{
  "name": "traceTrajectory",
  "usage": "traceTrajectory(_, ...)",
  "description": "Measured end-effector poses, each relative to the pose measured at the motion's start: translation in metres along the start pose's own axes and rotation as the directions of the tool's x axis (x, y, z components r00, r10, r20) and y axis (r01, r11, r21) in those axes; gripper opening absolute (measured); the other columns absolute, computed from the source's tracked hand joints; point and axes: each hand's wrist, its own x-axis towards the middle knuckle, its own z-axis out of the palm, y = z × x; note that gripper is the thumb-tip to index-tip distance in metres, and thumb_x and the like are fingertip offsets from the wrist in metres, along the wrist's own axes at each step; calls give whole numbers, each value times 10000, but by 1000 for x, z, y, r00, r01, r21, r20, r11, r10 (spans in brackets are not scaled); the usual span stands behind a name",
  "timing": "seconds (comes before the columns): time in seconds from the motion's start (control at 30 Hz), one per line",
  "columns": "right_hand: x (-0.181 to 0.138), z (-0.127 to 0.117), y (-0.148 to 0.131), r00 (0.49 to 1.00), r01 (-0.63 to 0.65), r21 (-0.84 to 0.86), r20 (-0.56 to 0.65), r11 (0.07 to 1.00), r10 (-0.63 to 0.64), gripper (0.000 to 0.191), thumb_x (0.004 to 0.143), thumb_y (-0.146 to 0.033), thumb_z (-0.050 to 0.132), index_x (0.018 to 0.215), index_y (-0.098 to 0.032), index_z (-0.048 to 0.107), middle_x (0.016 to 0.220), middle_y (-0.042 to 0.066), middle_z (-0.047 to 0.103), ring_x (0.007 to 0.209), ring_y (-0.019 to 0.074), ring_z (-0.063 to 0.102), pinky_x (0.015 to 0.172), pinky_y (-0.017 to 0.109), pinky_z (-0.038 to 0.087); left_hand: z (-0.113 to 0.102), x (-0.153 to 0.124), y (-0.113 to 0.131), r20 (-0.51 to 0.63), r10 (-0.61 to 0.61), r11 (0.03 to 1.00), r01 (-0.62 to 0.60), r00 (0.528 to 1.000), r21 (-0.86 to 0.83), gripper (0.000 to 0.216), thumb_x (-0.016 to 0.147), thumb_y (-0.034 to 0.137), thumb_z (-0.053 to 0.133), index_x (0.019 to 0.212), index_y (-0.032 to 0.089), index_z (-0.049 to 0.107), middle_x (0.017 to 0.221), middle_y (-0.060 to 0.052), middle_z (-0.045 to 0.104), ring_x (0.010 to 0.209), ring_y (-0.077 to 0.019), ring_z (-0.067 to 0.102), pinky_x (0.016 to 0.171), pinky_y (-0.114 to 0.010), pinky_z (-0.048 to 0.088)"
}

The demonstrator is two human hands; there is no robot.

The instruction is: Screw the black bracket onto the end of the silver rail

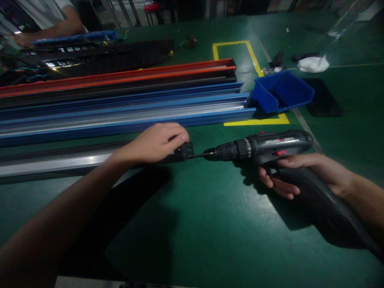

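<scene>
My left hand (159, 142) is closed over the right end of a long grey metal rail (60, 162) lying on the green table (210, 224), fingers pressing a small black end piece (186, 151). My right hand (303, 172) grips the handle of a black cordless drill (270, 146). The drill lies level and points left, and its bit tip meets the black end piece.
Behind the rail lie long blue profiles (120, 112) and a red one (120, 76). A blue plastic bin (282, 94) stands at their right end on a yellow floor-tape outline (255, 60). Another person's arm (57, 26) rests at the far left. A white rag (313, 64) lies far right.
</scene>
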Motion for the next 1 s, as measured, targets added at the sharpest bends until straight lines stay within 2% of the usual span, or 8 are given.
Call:
traceTrajectory(0.23, -1, 3, -2, 998, -13, -29, -61, 999, 11, 303, 930, -320, 713, 1104, -92, 812, 977, 147, 788, 591, 133, 630, 622, 282, 592, 0, 0, 0, 4, -27, 1000, 27, 1000, 0, 439, 1077, 433, 404, 1051, 197, 772, 1070, -63, 765, 998, -243, 696, 918, -362, 510)
traceTrajectory(0.53, -3, 1, -2, 996, -30, -35, -79, 999, 27, 314, 954, -315, 669, 1123, -93, 815, 1001, 151, 777, 605, 140, 636, 636, 300, 588, 0, 1, -1, 12, -20, 1000, 20, 1000, 1, 440, 1079, 428, 405, 1064, 201, 782, 1065, -58, 757, 1005, -248, 697, 925, -358, 502)
traceTrajectory(0.8, -2, 0, 1, 999, -20, -6, -48, 1000, 20, 314, 966, -334, 695, 1141, -109, 827, 1006, 149, 785, 613, 136, 651, 638, 275, 592, 0, 1, 0, 27, -20, 1000, 20, 999, 1, 443, 1088, 416, 395, 1066, 188, 774, 1074, -65, 761, 1004, -234, 693, 908, -337, 497)
traceTrajectory(1.0, 0, -6, 3, 999, 2, 35, 41, 999, -4, 324, 989, -314, 696, 1173, -78, 820, 1025, 159, 793, 660, 129, 692, 683, 258, 620, 0, 0, -1, 29, -14, 1000, 14, 999, 7, 433, 1101, 407, 392, 1089, 191, 767, 1097, -67, 759, 1016, -225, 690, 896, -325, 488)
